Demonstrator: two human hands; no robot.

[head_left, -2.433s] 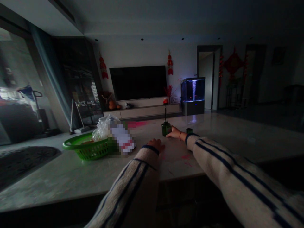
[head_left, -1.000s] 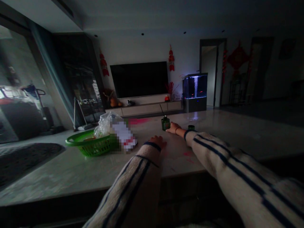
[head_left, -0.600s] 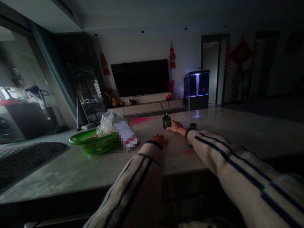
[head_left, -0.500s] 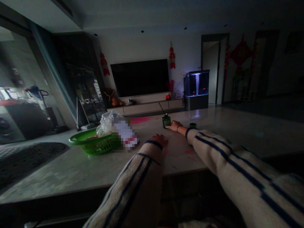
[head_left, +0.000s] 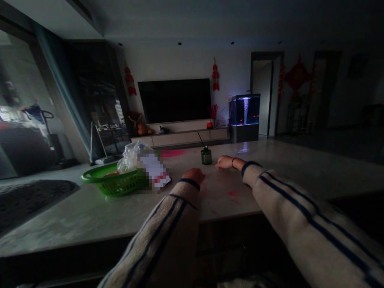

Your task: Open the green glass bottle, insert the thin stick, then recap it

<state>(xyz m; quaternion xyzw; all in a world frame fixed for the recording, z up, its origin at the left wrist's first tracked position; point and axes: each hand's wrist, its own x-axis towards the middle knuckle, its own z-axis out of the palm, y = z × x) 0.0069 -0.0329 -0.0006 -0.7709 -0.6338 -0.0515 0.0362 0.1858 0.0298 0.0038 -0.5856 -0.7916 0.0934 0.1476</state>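
A small dark green glass bottle [head_left: 206,157] with a thin dark stick leaning out of its neck stands upright on the pale stone table. My right hand [head_left: 225,162], a thin band around its wrist, is just right of the bottle, with a gap between them. Its fingers are curled in, and nothing shows in them. Nearer to me and left of the bottle, my left hand [head_left: 194,175] is low over the tabletop, its back toward me. Its fingers are mostly hidden and dim. Both arms wear cream sleeves with dark stripes.
To the left is a green plastic basket [head_left: 115,184] with a clear plastic bag [head_left: 129,158] in it. A pale, pixelated item [head_left: 154,168] leans by its right side. Pink marks [head_left: 232,193] spot the tabletop [head_left: 288,180]. Beyond are a television [head_left: 175,101] and a lit fish tank [head_left: 246,110].
My right hand has come away from the green bottle, letting go of it. The small dark green item behind my right wrist is now hidden. My left hand's fingers look more drawn in.
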